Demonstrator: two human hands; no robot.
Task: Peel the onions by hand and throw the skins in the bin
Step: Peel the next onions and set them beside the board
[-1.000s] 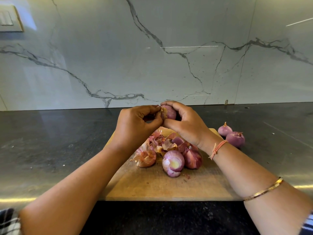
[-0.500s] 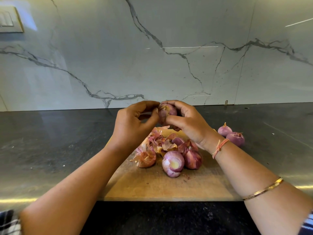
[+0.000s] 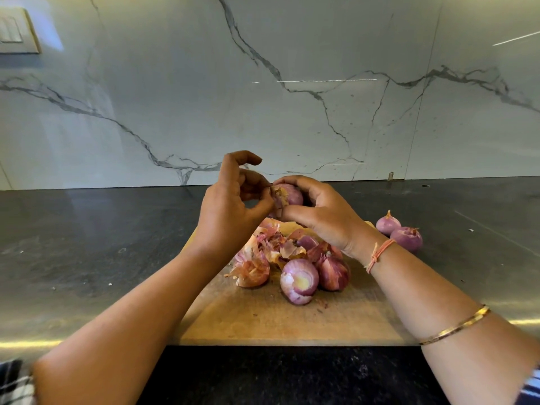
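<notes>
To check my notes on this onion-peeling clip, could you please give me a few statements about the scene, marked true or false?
The right hand holds an onion above the cutting board. True.
The left hand rests flat on the counter. False: it pinches that onion's skin.
Two other onions lie on the counter, right of the board. True.
A bin stands beside the board. False: none is in view.

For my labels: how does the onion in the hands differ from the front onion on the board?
The held onion is gripped by the right hand; the front onion lies on the cutting board. The left hand pinches the held onion's loose skin; the front onion shows a pale cut end. Both are purple.
</notes>
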